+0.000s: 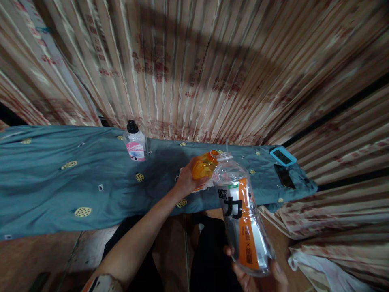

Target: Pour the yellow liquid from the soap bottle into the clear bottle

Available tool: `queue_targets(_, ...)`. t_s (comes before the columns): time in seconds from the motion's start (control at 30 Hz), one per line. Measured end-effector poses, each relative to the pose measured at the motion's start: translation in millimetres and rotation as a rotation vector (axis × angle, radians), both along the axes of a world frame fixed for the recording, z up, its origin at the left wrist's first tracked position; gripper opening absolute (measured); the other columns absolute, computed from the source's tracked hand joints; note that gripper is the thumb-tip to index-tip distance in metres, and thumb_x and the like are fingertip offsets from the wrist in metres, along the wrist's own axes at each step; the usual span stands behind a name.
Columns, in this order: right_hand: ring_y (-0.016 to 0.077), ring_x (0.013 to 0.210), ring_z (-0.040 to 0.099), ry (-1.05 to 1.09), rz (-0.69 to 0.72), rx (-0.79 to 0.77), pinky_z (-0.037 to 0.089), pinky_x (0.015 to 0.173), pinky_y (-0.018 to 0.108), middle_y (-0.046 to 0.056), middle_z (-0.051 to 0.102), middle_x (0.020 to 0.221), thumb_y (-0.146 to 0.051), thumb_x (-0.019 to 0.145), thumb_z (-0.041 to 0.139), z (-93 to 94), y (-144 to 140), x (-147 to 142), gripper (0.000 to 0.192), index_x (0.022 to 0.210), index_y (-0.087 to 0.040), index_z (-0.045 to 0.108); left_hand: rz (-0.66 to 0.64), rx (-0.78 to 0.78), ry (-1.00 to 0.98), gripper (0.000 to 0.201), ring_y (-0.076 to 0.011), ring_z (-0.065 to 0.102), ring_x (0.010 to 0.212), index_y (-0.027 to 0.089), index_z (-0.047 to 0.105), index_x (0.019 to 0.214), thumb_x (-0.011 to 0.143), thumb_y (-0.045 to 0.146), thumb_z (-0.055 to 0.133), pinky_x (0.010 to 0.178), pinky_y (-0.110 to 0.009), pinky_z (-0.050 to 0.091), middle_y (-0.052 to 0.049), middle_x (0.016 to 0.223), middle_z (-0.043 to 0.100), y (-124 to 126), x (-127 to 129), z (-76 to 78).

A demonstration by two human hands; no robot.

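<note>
My left hand (pixel 187 178) is wrapped round a translucent orange bottle (pixel 203 166), whose open mouth points right. My right hand (pixel 261 278) grips the lower end of a large clear plastic bottle (pixel 234 176) with a silver and orange label. This bottle leans, with its neck up and to the left. Its uncapped neck, with a white ring, is right beside the orange bottle's mouth; whether the two touch I cannot tell. Part of a white and red item (pixel 208 185) shows beneath my left hand, its kind unclear.
A clear bottle with black cap and pink label (pixel 135 148) stands on the teal pineapple-print cloth (pixel 100 202). To the right lie a blue-framed device (pixel 283 156) and a dark phone (pixel 285 176). Pleated curtains (pixel 182 81) hang behind. A white plastic bag (pixel 322 269) sits low at right.
</note>
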State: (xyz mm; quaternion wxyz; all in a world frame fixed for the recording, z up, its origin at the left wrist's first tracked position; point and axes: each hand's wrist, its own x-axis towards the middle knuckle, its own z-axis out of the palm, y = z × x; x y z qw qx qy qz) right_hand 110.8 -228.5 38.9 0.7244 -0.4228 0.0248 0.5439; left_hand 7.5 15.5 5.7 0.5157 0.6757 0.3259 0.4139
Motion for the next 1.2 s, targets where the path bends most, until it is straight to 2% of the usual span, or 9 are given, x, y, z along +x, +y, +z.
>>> queue_targets(0.17,0.0299,0.080,0.065,-0.034,0.008,0.013,0.055,0.057,0.028,0.009,0.066,0.096,-0.047,0.053,0.081,-4.0,3.4,3.2,0.048,0.096,-0.026,0.071,0.013,-0.016,0.017,0.066,-0.0236,0.065,0.099,0.018,0.046,0.120,0.064,0.034,0.075,0.087,-0.036,0.051,-0.008,0.111,0.067,0.5,1.4,-0.7)
queue_targets(0.4,0.0272,0.081,0.065,-0.038,0.032,0.046,0.054,0.058,0.026,0.008,0.064,0.100,-0.047,0.055,0.080,-13.2,2.7,11.2,0.051,0.101,-0.028,0.069,0.022,0.011,0.030,0.064,-0.0236,0.064,0.101,0.018,0.046,0.121,0.065,0.032,0.073,0.089,-0.037,0.051,-0.008,0.114,0.066,0.6,2.0,-1.4)
queue_targets(0.7,0.0274,0.078,0.065,-0.073,0.020,0.050,0.053,0.055,0.026,0.009,0.065,0.097,-0.047,0.055,0.079,-7.0,5.6,9.3,0.051,0.100,-0.027,0.069,0.020,-0.009,0.012,0.064,-0.0239,0.064,0.100,0.017,0.046,0.120,0.064,0.032,0.073,0.088,-0.036,0.052,-0.008,0.112,0.066,-1.5,2.1,2.2)
queue_targets(0.93,0.0282,0.078,0.064,-0.136,0.014,0.049,0.053,0.055,0.027,0.010,0.064,0.100,-0.049,0.060,0.076,-3.7,2.1,10.6,0.047,0.099,-0.022,0.068,0.015,0.070,0.065,0.067,-0.0250,0.061,0.106,0.017,0.044,0.123,0.064,0.033,0.073,0.095,-0.038,0.047,-0.010,0.120,0.062,-0.7,2.0,-0.1)
queue_targets(1.03,0.0286,0.081,0.064,-0.150,0.010,0.055,0.053,0.055,0.027,0.009,0.064,0.100,-0.049,0.065,0.073,-3.5,-0.5,11.0,0.048,0.104,-0.024,0.065,0.025,0.081,0.084,0.067,-0.0249,0.062,0.103,0.017,0.045,0.122,0.064,0.032,0.074,0.092,-0.038,0.049,-0.009,0.118,0.063,-0.4,3.4,-0.7)
queue_targets(1.2,0.0302,0.080,0.064,-0.171,-0.030,0.013,0.052,0.055,0.030,0.010,0.064,0.101,-0.049,0.065,0.073,-0.6,-3.5,10.5,0.067,0.125,-0.027,0.051,0.044,0.085,0.081,0.060,-0.0230,0.064,0.097,0.019,0.048,0.117,0.064,0.030,0.073,0.087,-0.036,0.051,-0.006,0.111,0.065,-1.3,5.5,-0.2)
